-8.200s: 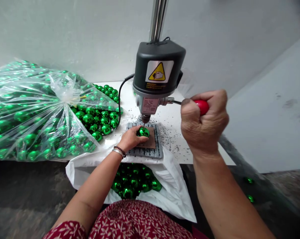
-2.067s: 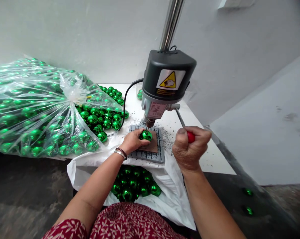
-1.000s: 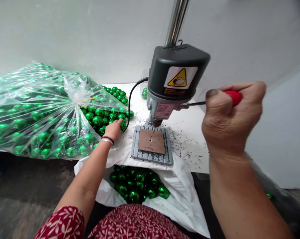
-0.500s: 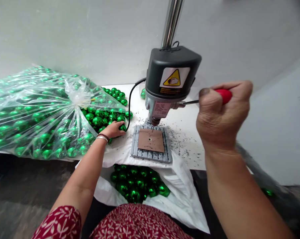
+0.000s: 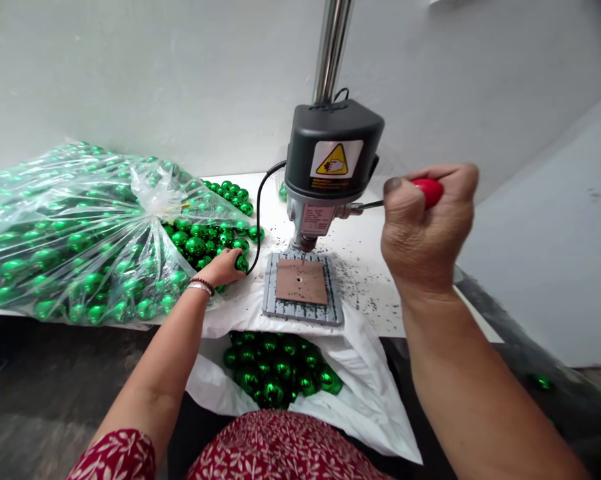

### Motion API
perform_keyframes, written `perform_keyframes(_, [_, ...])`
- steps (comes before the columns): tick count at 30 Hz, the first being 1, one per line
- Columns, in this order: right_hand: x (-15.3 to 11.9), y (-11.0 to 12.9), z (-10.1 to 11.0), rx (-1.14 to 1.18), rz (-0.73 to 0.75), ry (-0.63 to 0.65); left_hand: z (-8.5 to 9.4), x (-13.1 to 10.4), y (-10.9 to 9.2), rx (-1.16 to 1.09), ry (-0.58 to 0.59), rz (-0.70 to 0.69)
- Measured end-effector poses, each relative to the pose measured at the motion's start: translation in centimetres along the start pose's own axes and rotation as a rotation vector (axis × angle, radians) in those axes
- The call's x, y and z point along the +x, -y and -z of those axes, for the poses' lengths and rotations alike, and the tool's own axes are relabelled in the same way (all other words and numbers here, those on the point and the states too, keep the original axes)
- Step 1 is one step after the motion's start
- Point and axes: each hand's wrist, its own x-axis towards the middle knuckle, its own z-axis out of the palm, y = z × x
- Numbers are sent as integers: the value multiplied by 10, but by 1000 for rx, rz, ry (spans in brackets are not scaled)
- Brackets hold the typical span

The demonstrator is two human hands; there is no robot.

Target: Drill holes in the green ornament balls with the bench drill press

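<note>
The left hand (image 5: 224, 268) curls around a green ball (image 5: 241, 263) beside the bag (image 5: 80, 233). The right hand (image 5: 423, 233) is fisted on the red lever knob (image 5: 429, 191) of the drill (image 5: 330, 173), above the bare pad (image 5: 301, 281).

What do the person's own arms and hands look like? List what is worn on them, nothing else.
Both forearms are bare. The left hand has two bracelets at the wrist: a dark beaded one and a thin silver-toned bangle. A short red sleeve with a small white leaf print covers the left upper arm. The right hand shows no ring, watch or glove, and no sleeve is visible on that arm.
</note>
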Motion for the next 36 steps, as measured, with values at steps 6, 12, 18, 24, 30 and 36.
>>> perform_keyframes(6, [1,-2,0,28,16,19,0,-30,-12,-885,-150,1])
perform_keyframes(12, [-1,-4,3,29,45,52,-28,-35,-48,-1526,175,158])
perform_keyframes(18, [-3,-3,2,26,27,62,-43,-22,-74,-1381,210,181])
perform_keyframes(24, [-2,-5,3,19,76,56,-50,-8,-94,-1054,73,88])
perform_keyframes(30, [-3,-10,5,-12,105,79,-55,-2,-98,-752,-72,27])
perform_keyframes(36, [-3,-11,7,-4,100,113,-50,-10,-105,-471,-84,-71])
